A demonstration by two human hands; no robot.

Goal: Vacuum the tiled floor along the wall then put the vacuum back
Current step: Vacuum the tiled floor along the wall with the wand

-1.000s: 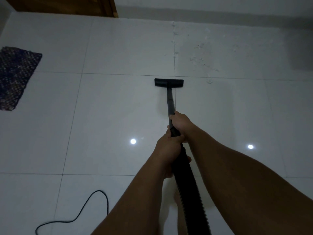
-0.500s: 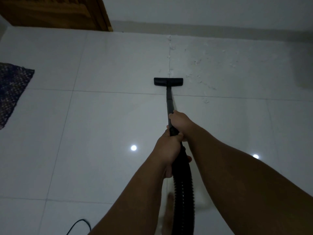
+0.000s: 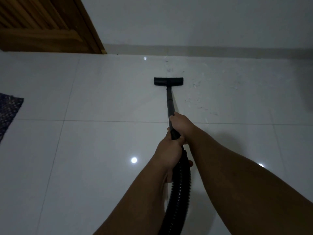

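Observation:
A black vacuum wand (image 3: 169, 102) runs from my hands out to its flat floor head (image 3: 168, 81), which rests on the white tiled floor (image 3: 101, 92) a short way from the wall (image 3: 186, 22). My right hand (image 3: 180, 122) grips the wand further forward. Behind it my left hand (image 3: 169, 150) is closed round the top of the ribbed black hose (image 3: 179, 187), which drops out of view at the bottom. Pale crumbs and dust (image 3: 201, 99) are scattered on the tile just right of the head.
A wooden door (image 3: 42, 24) stands at the top left, ending at the skirting (image 3: 203, 50). A dark woven mat (image 3: 8, 111) lies at the left edge. A dark shadow (image 3: 304, 78) covers the far right.
The floor head has moved forward over the tile joint, closer to the wall and the debris. The view has tilted up, showing more door and wall; the cable is out of view.

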